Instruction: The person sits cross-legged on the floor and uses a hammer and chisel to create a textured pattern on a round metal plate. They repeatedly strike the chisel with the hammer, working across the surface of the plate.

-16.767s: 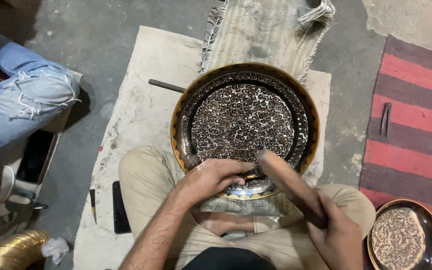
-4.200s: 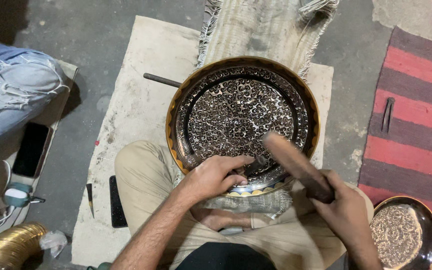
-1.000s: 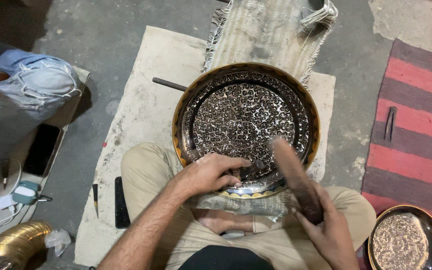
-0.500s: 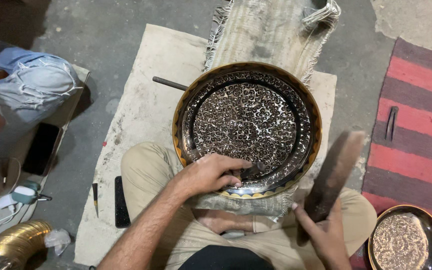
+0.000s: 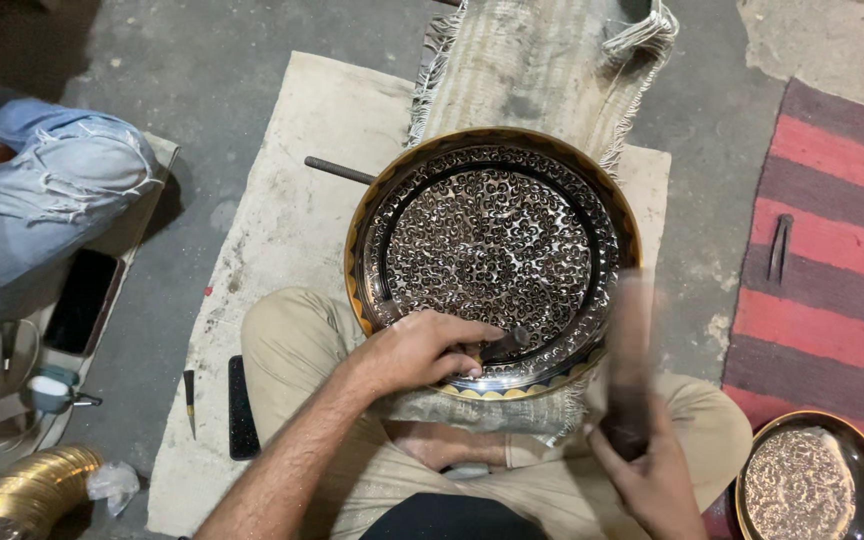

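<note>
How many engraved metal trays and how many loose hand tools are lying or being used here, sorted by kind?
Engraved round trays: 2, the large tray and the small tray.
Wooden mallet in the right hand: 1.
Chisel under the left hand: 1.
Metal rod: 1.
Small tool on the floor: 1.
Tongs on the rug: 1.
Total: 7.

A striped red rug (image 5: 832, 260), phone (image 5: 82, 300) and smaller engraved tray (image 5: 812, 485).

Dark, blank phone screen (image 5: 82, 300), flat at far left beside denim-clad leg (image 5: 62, 200).
</note>
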`<state>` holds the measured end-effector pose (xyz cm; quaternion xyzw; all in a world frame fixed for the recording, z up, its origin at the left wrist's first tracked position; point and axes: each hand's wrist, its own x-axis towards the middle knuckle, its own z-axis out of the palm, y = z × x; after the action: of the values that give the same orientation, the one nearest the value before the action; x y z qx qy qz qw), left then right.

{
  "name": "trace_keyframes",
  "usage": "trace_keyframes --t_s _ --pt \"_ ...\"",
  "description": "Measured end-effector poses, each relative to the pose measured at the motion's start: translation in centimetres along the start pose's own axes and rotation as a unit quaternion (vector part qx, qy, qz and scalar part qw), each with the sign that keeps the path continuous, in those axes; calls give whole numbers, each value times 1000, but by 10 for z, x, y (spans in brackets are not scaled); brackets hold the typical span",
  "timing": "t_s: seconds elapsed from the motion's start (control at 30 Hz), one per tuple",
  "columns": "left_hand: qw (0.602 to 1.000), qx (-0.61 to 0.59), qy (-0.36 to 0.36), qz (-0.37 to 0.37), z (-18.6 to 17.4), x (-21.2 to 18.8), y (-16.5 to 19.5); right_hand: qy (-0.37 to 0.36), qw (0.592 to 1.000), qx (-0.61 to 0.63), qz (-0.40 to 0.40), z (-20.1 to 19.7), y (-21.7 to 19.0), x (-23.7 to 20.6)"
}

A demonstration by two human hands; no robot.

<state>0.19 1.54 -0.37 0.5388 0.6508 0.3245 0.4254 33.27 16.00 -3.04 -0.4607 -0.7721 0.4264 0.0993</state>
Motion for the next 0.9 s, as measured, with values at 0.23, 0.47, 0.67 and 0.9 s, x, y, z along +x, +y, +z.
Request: trace_keyframes --t_s 0.23,0.47,0.67,0.9 --pt "1000 5 -1 7 1 1 0 -11 993 -86 -77 0 4 0" --pt "1000 -1 -3 8 0 -1 1 -35 981 -187 -44 9 -2 -8" --pt "999 4 2 31 0 0 -2 -30 989 -121 -80 14 -1 -11" --pt "999 -3 -2 38 1 -1 -7 7 997 -4 -81 20 -3 -16"
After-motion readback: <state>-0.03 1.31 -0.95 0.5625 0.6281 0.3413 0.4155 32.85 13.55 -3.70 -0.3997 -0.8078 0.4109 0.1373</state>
